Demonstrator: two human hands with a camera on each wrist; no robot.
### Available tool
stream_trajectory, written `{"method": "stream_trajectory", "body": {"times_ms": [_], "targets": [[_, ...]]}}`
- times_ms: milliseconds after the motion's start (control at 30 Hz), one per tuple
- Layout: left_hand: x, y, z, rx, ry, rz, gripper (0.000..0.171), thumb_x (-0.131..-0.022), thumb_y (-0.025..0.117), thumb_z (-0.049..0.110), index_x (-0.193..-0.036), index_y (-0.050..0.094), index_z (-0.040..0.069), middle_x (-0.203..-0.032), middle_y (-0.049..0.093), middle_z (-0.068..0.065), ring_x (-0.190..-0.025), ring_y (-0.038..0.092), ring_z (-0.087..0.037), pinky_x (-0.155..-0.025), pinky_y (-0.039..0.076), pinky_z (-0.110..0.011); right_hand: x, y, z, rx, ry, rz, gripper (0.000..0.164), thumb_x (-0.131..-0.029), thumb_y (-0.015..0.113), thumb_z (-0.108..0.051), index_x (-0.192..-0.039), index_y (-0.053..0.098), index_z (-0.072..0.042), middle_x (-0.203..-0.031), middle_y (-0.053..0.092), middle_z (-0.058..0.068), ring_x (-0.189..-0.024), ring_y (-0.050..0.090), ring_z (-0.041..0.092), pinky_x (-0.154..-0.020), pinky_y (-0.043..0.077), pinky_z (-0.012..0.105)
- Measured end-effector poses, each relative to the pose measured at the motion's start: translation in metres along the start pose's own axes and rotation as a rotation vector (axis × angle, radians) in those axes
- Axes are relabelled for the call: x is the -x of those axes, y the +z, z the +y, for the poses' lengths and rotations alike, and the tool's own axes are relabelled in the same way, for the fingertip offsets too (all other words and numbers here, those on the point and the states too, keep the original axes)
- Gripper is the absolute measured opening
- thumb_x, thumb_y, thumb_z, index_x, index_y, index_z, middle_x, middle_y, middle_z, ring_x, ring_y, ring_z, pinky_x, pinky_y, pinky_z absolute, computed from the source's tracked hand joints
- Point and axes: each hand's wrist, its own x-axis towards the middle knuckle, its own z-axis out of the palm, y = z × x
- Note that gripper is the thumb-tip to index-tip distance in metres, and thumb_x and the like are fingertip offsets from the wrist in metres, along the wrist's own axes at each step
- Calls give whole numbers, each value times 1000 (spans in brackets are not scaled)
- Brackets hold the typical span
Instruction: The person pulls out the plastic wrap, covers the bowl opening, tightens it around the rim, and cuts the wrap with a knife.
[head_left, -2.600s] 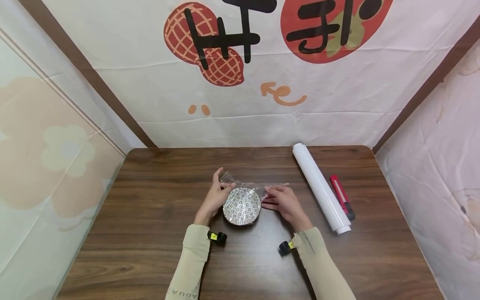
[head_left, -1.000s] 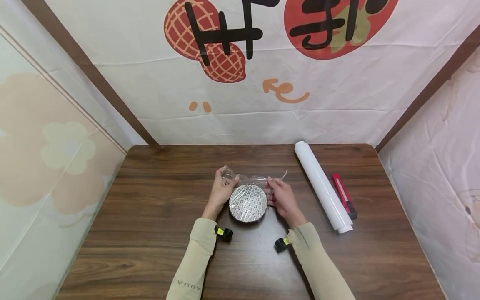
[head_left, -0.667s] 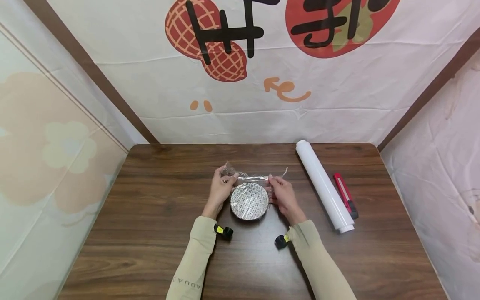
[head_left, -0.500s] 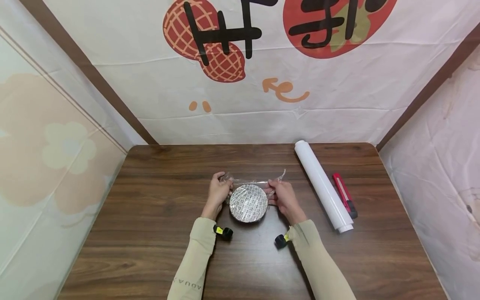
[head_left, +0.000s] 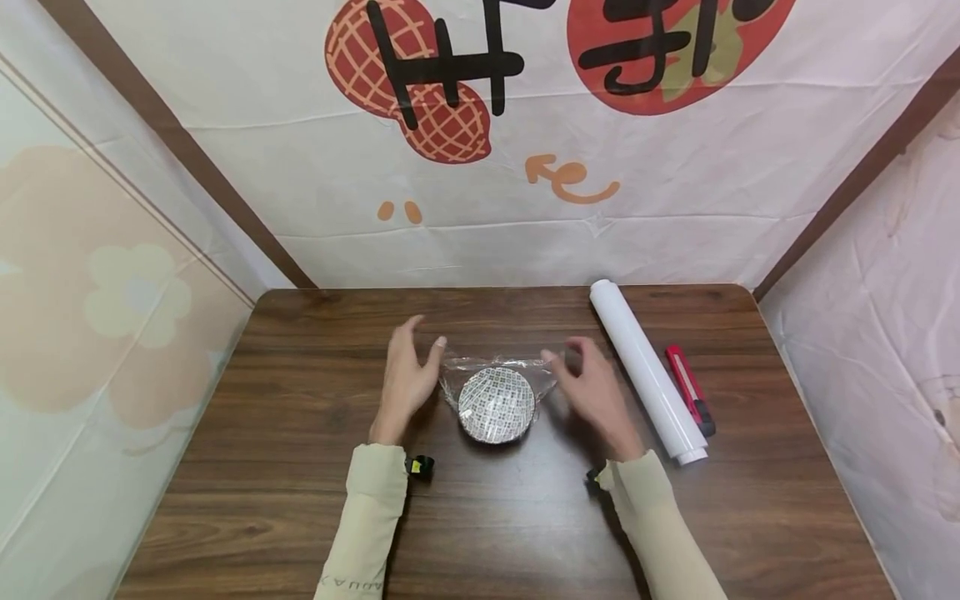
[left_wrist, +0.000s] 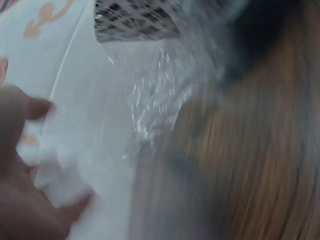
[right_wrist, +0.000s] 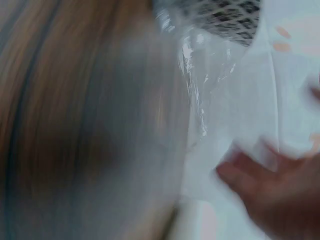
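A round bowl-like dish (head_left: 497,406) with a small grey-and-white pattern sits mid-table, covered in clear cling film (head_left: 463,367). Loose film spreads out behind it and to both sides, crinkled in the left wrist view (left_wrist: 160,100). My left hand (head_left: 405,379) is to the left of the dish, thumb and fingers spread, holding nothing. On the other side my right hand (head_left: 596,396) has its fingers loosely bent and parted, its thumb tip near the film's right corner. Both hands are blurred in the wrist views and stand apart from the film there.
A white roll of cling film (head_left: 648,371) lies slanted on the table's right side. Beside it is a red and black utility knife (head_left: 688,390). Behind the wooden table (head_left: 300,467) hangs a printed white cloth (head_left: 465,250), with cloth walls at both sides.
Both hands have let go of the film they pinched behind the dish. The left hand has moved left, the right hand right; the film now lies spread out behind the dish.
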Motion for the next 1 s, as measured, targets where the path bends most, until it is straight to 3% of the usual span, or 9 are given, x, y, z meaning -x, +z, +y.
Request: {"method": "stream_trajectory", "body": {"times_ms": [33, 133, 200, 300, 400, 633, 833, 933, 1000], "targets": [[3, 0, 2, -49, 86, -34, 64, -108, 54, 44, -161, 39, 9, -162, 43, -20, -150, 42, -39, -125, 35, -59, 3, 1, -3, 105, -90, -38, 85, -96, 67, -62, -155, 42, -6, -158, 50, 22, -146, 49, 38, -120, 41, 59], [9, 6, 8, -167, 282, -210, 63, -108, 51, 51, -159, 45, 15, -167, 42, -16, -155, 39, -39, -128, 29, -61, 8, 11, -9, 229, -288, -226, 113, -86, 75, -70, -166, 24, -8, -172, 27, 23, -161, 26, 41, -127, 27, 62], [12, 14, 9, -234, 345, -295, 67, -107, 50, 56, -159, 46, 15, -167, 43, -15, -155, 40, -37, -128, 28, -60, 8, 19, -10, 299, -355, -314, 130, -77, 80, -73, -168, 15, -7, -174, 21, 23, -163, 19, 40, -130, 22, 60], [14, 26, 6, -275, 369, -337, 63, -107, 51, 54, -156, 51, 14, -164, 47, -15, -154, 42, -37, -129, 30, -57, 8, 29, -7, 351, -381, -368, 144, -67, 86, -76, -168, 15, -3, -172, 27, 22, -161, 24, 40, -132, 20, 57], [12, 32, 1, -243, 367, -325, 51, -111, 47, 43, -151, 57, 13, -162, 49, -17, -152, 45, -39, -128, 33, -56, 6, 33, -4, 356, -373, -389, 144, -65, 87, -75, -167, 18, -1, -169, 35, 23, -157, 32, 42, -132, 20, 56], [1, 37, 3, -227, 402, -243, 40, -114, 42, 27, -132, 70, 5, -135, 72, -15, -135, 63, -33, -120, 45, -50, -5, 31, -1, 246, -349, -363, 119, -65, 95, -62, -158, 40, -12, -145, 62, 9, -132, 61, 27, -112, 52, 48], [-2, 41, 4, -241, 393, -154, 37, -112, 45, 21, -118, 75, 0, -121, 77, -19, -124, 69, -35, -115, 47, -53, -2, 30, -5, 318, -313, -317, 117, -64, 94, -63, -156, 44, -12, -145, 65, 10, -135, 61, 31, -123, 42, 52], [-2, 43, 4, -256, 375, -125, 39, -112, 45, 23, -98, 75, 3, -93, 77, -16, -101, 73, -33, -100, 54, -51, 2, 32, -7, 351, -266, -293, 119, -64, 93, -66, -157, 44, -8, -142, 66, 15, -131, 64, 34, -119, 46, 53], [-1, 43, 4, -263, 342, -117, 43, -113, 44, 26, -83, 69, 8, -72, 67, -10, -82, 69, -30, -86, 56, -49, 5, 33, -8, 358, -224, -279, 121, -64, 93, -67, -156, 44, -7, -138, 68, 18, -124, 68, 33, -107, 55, 51]]}}
